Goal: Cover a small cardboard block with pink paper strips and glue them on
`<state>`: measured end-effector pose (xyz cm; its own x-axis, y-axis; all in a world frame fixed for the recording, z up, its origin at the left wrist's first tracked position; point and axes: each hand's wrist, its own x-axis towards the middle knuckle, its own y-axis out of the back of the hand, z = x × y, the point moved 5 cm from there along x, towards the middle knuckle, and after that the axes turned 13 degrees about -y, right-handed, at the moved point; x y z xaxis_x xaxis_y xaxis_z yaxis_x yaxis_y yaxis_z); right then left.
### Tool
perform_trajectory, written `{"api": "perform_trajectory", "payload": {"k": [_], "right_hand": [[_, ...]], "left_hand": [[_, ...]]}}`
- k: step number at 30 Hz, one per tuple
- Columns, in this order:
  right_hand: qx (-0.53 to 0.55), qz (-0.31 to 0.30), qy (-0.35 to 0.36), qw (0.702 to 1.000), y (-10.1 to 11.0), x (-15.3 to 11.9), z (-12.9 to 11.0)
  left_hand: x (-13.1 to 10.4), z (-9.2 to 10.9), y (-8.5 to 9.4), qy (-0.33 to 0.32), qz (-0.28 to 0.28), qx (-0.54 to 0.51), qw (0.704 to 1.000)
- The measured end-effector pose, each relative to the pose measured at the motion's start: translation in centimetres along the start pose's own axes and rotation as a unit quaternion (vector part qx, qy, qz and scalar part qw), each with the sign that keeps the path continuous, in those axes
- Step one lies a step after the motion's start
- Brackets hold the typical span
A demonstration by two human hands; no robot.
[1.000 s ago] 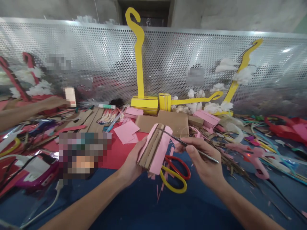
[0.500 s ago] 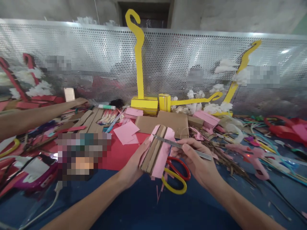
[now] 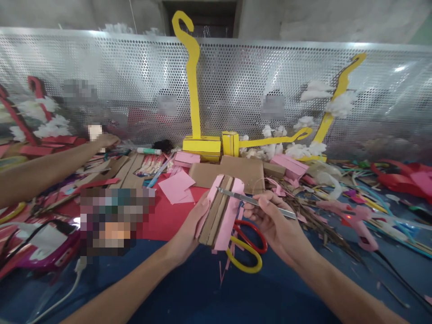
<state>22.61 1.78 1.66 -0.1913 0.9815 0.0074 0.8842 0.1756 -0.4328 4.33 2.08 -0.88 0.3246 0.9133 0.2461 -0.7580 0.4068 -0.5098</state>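
My left hand [image 3: 189, 230] grips a small cardboard box piece [image 3: 223, 191] covered in pink paper, with bare brown cardboard showing along its middle. In my right hand [image 3: 277, 221] is a slim metal craft knife [image 3: 242, 197], pinched between thumb and fingers. The knife's pointed tip lies over the upper part of the box piece; whether it touches cannot be made out. Under and beside the box piece are scissors with a yellow and red handle [image 3: 257, 265], their blades hidden. Pink paper pieces [image 3: 175, 185] lie on a red sheet [image 3: 158, 225] to the left.
Yellow hook-shaped pieces [image 3: 193, 94] stand along a perforated metal panel [image 3: 135, 67]. A pink glue gun [image 3: 361, 225] with a lit red light sits at right, near cardboard scraps [image 3: 320, 220]. At left, another person's arm [image 3: 57, 166] reaches across cluttered materials.
The knife and my right hand have shifted only slightly over the box piece. The other person's hand at left has moved a little. My view has turned slightly.
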Motion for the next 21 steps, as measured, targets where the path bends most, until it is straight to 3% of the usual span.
{"api": "perform_trajectory", "payload": {"k": [9,14,21], "right_hand": [[-0.026,-0.058,-0.008,0.998,-0.49,-0.28,0.54],[-0.011,-0.020,-0.012,1.000,-0.25,-0.22,0.46],[0.027,-0.019,-0.031,0.999,-0.24,-0.33,0.22]], "left_hand": [[0.18,0.01,-0.34,0.001,-0.023,0.020,1.000],[0.16,-0.07,-0.35,0.000,-0.031,0.023,0.999],[0.15,0.49,-0.75,-0.017,-0.020,0.022,0.999]]}}
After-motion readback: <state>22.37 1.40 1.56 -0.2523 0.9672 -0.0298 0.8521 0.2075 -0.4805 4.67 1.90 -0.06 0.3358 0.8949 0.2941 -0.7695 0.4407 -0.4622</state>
